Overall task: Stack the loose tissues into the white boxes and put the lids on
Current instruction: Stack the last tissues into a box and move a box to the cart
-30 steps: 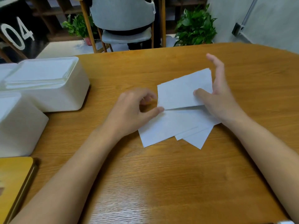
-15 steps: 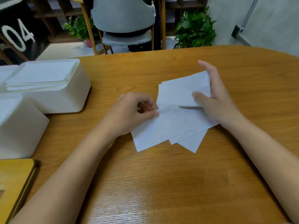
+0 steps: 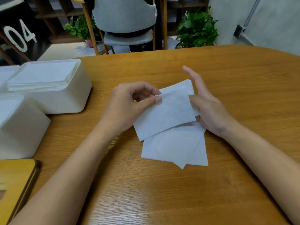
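Past the wooden table (image 3: 227,78) stands a grey chair (image 3: 125,15) between two plants (image 3: 197,28); a white "04" (image 3: 19,35) shows at left.

Soft light sheens the table (image 3: 146,189) (edges bow, wide-angle); background seems slightly soft.

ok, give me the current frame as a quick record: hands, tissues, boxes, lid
left hand: pinches left edge of held tissues
right hand: thumb on their right edge, fingers straight behind
held tissues: tilted, partly over the lower tissues
lower tissues: fanned flat on table
far white box: no lid, stacked tissues inside
near white box: no lid, partly cut off at the left
wooden lid: lies on table at bottom left, not on any box
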